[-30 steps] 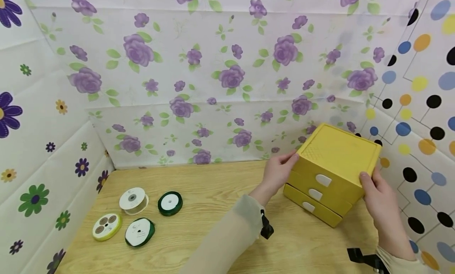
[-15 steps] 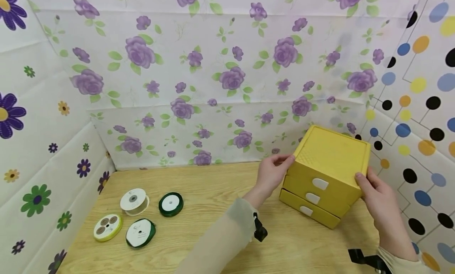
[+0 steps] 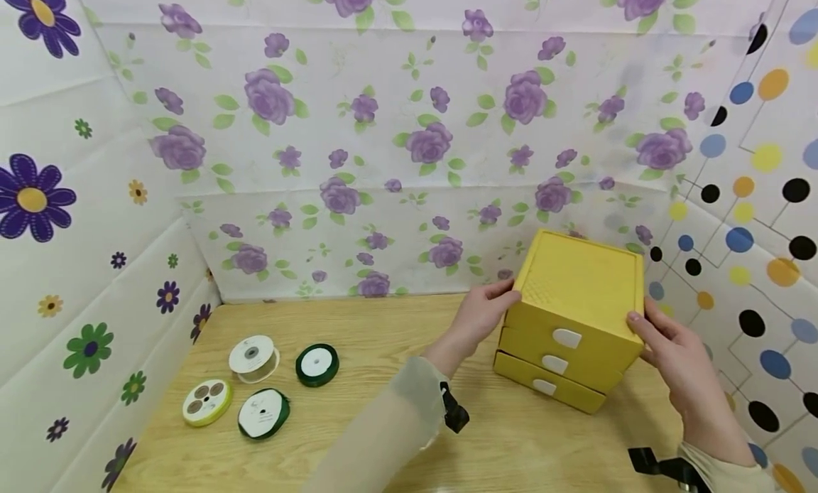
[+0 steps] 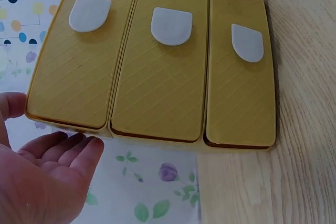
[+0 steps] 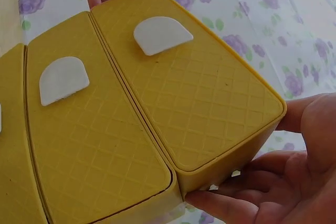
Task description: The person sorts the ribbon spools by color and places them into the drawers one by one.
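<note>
A yellow three-drawer box (image 3: 584, 287) with white tab handles stands at the right of the wooden table, its front turned slightly to the left. My left hand (image 3: 471, 322) grips its upper left edge, thumb on top and fingers along the side. On the opposite side, my right hand (image 3: 677, 365) holds the upper right front corner with the thumb on the top. Seen from the left wrist, all the drawer fronts (image 4: 157, 82) look pushed in. The right wrist view shows the fingers (image 5: 231, 203) against the box's side. The back of the box is hidden.
At the table's left lie ribbon spools: a white one (image 3: 249, 352), a yellow-edged one (image 3: 207, 402) and two dark green ones, one nearer (image 3: 263, 413) and one farther right (image 3: 317, 363). Patterned cloth walls (image 3: 383, 159) enclose the back and both sides of the table (image 3: 396, 337).
The yellow drawer box has moved left, away from the dotted wall, and turned a little, with both hands still gripping it. The view has shifted slightly; the spools stay in place.
</note>
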A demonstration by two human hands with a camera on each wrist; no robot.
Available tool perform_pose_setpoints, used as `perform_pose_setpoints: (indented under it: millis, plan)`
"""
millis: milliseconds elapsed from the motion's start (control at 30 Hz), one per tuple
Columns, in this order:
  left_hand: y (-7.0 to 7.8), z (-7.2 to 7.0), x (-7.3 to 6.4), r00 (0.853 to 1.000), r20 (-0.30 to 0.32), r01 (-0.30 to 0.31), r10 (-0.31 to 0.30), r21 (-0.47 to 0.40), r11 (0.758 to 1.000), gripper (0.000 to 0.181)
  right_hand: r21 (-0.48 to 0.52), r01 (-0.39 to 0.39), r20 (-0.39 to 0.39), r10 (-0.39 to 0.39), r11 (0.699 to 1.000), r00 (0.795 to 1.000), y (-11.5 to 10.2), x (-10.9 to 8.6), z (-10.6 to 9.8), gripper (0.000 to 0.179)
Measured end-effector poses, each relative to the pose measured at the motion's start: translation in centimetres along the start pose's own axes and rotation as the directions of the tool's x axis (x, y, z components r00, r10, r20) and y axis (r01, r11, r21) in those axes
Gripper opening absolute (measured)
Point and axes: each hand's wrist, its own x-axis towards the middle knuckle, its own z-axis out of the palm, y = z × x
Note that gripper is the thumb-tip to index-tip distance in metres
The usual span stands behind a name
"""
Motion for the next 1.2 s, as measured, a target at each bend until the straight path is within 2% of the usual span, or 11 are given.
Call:
perform_pose_setpoints:
  millis: [100, 300, 600, 833, 967, 1200]
  plan:
    - [0.0, -0.7, -0.3, 1.0, 0.018, 0.013, -0.013, -0.002, 1.0, 0.05, 0.02, 0.012, 0.044, -0.013, 1.0, 0.999, -0.2, 0.2, 0.2, 0.085]
    - [-0.9, -2.4, -1.4, 0.999, 0.029, 0.015, -0.014, -0.049, 0.999, 0.051, 0.066, 0.028, 0.109, -0.035, 0.997, 0.993, -0.5, 0.7, 1.0, 0.08]
    - [-2.1, -5.1, -3.3, 0.999, 0.022, -0.025, 0.028, -0.118, 0.993, 0.053, 0.084, 0.061, 0.179, -0.076, 0.995, 0.981, -0.9, 1.4, 2.6, 0.078]
    - [-2.9, -6.9, -4.7, 1.0, -0.009, -0.028, 0.027, -0.191, 0.981, 0.053, 0.079, 0.089, 0.206, -0.104, 0.993, 0.973, -1.4, 2.1, 4.4, 0.074]
    - [-3.2, -7.8, -5.4, 0.999, -0.027, -0.051, 0.046, -0.193, 0.98, 0.053, 0.067, 0.118, 0.205, -0.129, 0.991, 0.97, -1.8, 2.2, 5.6, 0.071]
    - [-3.5, -9.3, -6.7, 0.996, -0.063, -0.076, 0.065, -0.201, 0.977, 0.056, 0.158, 0.115, 0.24, -0.151, 0.981, 0.959, -2.5, 2.5, 7.4, 0.072]
